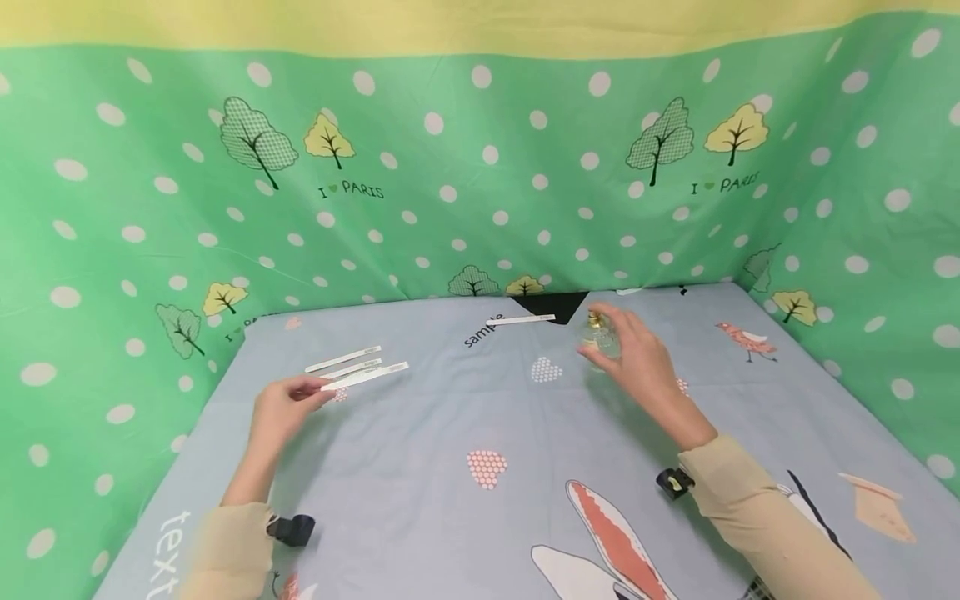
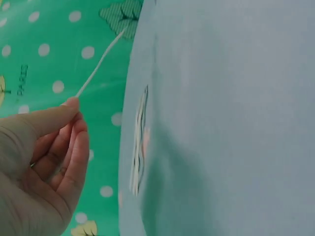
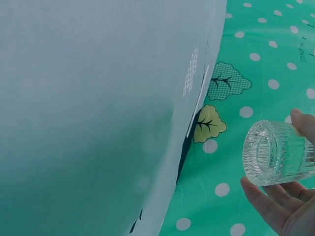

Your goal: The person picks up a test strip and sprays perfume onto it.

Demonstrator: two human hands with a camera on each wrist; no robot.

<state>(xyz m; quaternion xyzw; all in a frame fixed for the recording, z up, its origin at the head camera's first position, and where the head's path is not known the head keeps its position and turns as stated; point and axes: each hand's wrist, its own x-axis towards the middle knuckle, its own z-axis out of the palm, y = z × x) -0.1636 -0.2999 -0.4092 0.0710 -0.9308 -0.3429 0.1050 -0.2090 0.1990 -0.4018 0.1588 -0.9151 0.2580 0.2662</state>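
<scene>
My left hand (image 1: 281,410) pinches one end of a white paper test strip (image 1: 367,377) between thumb and fingertips. In the left wrist view the strip (image 2: 100,65) points away, raised over the table. Two more white strips (image 1: 343,359) lie side by side on the cloth just beyond that hand. On the right, my right hand (image 1: 647,360) grips a clear glass perfume bottle (image 1: 597,342) with a gold spray neck. Its thick ribbed glass base (image 3: 261,153) faces the right wrist camera, while the top is out of that view.
A further white strip (image 1: 521,320) lies near the table's back edge, by the printed word "sample". Grey-blue printed cloth (image 1: 420,433) covers the table. Green dotted curtains (image 1: 420,167) stand behind it and along both sides. Each wrist wears a small black camera (image 1: 294,529).
</scene>
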